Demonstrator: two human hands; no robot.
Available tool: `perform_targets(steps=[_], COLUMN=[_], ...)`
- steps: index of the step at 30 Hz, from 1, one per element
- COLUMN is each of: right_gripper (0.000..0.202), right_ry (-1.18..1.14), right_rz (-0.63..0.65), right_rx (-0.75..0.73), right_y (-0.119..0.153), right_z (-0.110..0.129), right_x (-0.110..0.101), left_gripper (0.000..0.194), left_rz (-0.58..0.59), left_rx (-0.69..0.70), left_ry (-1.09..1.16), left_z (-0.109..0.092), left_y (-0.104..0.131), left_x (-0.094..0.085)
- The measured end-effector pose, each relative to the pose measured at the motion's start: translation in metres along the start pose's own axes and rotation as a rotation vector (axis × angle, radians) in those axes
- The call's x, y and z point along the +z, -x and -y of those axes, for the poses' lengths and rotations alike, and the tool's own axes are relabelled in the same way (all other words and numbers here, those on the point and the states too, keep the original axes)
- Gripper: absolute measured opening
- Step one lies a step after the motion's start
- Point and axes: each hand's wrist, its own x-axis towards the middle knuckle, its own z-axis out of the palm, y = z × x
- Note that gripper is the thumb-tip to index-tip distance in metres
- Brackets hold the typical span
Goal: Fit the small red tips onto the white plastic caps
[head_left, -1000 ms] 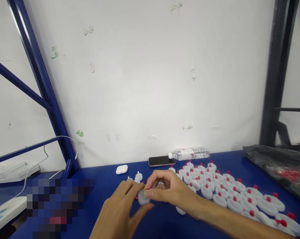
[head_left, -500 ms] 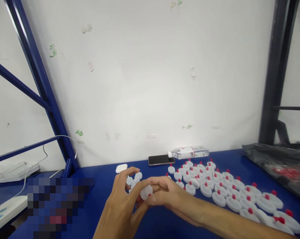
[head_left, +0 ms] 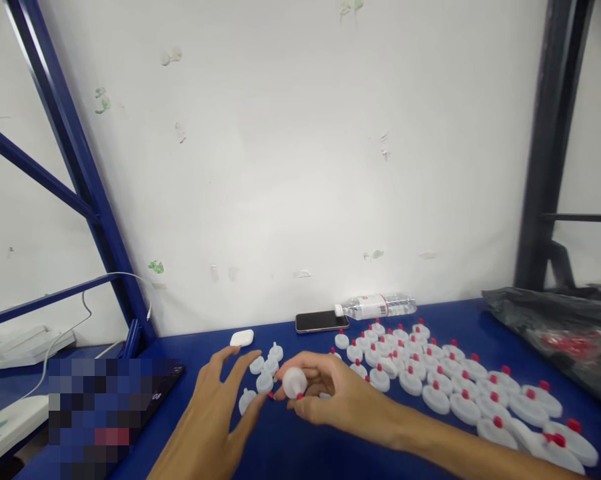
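Observation:
My right hand (head_left: 325, 390) holds a white round nozzle cap (head_left: 294, 381) between thumb and fingers, its spout turned towards me with a small red tip low on it. My left hand (head_left: 213, 407) is open beside it, fingers spread and nothing in them. Just beyond the left fingers, several white nozzle caps without red tips (head_left: 265, 382) lie on the blue table (head_left: 300, 447). A small red piece (head_left: 270, 396) shows near my left thumb; whether it lies on the table is unclear. To the right stand many white nozzle caps with red tips (head_left: 436, 398), spouts up.
At the wall lie a black phone (head_left: 322, 321), a plastic bottle (head_left: 378, 307) on its side and a white case (head_left: 242, 338). A dark plastic bag (head_left: 555, 327) with red pieces sits at right. A blurred-out screen (head_left: 145, 407) and a power strip (head_left: 10, 423) are at left.
My left hand has let go of the nozzle cap and moved left, opening its fingers. The right hand keeps the cap, whose spout now faces me.

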Motion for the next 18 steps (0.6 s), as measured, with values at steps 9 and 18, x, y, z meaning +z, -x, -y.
perform_targets(steps=[9, 18], right_gripper=[0.035, 0.020], right_ry=[0.711, 1.162], right_rz=[0.155, 0.188], right_rx=[0.025, -0.147], right_y=[0.017, 0.015], right_z=[-0.001, -0.013], right_x=[0.007, 0.005], left_gripper=[0.064, 0.039], left_rz=[0.437, 0.462], left_rx=[-0.267, -0.213], left_ry=[-0.111, 0.030], left_z=[0.012, -0.001], left_y=[-0.002, -0.003], left_x=[0.012, 0.001])
